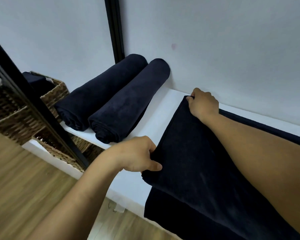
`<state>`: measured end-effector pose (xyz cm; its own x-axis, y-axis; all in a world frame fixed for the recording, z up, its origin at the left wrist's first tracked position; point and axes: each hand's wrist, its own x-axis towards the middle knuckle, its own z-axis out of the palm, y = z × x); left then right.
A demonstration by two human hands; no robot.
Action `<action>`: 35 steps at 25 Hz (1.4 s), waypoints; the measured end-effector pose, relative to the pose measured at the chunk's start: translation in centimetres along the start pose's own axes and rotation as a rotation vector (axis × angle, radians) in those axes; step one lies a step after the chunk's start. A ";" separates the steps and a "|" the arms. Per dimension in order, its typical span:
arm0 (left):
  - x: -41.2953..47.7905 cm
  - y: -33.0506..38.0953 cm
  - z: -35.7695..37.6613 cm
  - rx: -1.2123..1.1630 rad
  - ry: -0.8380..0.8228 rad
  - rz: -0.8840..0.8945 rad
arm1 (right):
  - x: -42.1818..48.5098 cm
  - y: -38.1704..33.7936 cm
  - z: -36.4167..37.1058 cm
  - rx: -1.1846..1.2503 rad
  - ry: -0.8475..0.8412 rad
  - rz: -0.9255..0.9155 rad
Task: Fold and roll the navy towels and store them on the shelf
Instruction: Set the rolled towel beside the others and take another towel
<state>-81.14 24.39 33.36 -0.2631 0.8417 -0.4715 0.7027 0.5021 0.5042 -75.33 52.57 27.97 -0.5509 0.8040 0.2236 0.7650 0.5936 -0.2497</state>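
Observation:
A flat navy towel lies spread over the white shelf at the right, its lower part hanging over the front edge. My left hand pinches the towel's near left corner. At the far left corner, close to the wall, my right hand grips the towel's edge. Two rolled navy towels lie side by side on the shelf's left part, touching each other.
Wicker baskets stand at the left behind a black frame post; one holds dark cloth. Another black post runs up the pale wall. Wooden floor lies below the shelf.

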 end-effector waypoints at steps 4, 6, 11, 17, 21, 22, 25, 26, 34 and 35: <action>-1.6 -0.1 1.5 0.028 0.336 -0.073 | 0.5 0.3 -0.3 0.104 -0.014 -0.020; -2.5 -0.1 3.0 0.016 0.392 -0.110 | 0.5 1.4 -1.2 0.265 -0.071 -0.009; -3.7 0.8 5.8 -0.496 0.508 -0.168 | -1.5 4.1 -1.6 0.214 -0.077 -0.063; -3.2 1.3 5.3 -0.665 0.873 -0.047 | -2.3 4.2 -1.5 0.236 0.009 -0.029; -2.9 0.7 6.1 -0.248 0.752 -0.320 | -1.5 4.1 -1.4 0.150 -0.028 0.036; -2.9 1.6 6.0 -0.046 0.781 -0.319 | -1.4 4.0 -1.5 0.131 -0.047 0.042; -0.7 5.7 5.1 0.231 0.895 -0.009 | -1.8 4.0 -2.8 0.155 -0.095 0.016; 0.8 7.3 5.1 0.194 0.813 0.102 | -2.2 4.6 -3.7 0.198 -0.084 0.002; 13.5 12.6 6.6 0.281 0.407 0.205 | -11.3 24.4 -11.7 0.149 -0.070 0.135; 14.3 12.6 6.5 0.278 0.421 0.211 | -12.8 26.5 -11.9 0.095 -0.090 0.161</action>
<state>-71.73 41.41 28.26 -0.2998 0.9538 -0.0214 0.9020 0.2907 0.3191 -44.09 57.64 29.69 -0.4552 0.8859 0.0893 0.8131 0.4544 -0.3638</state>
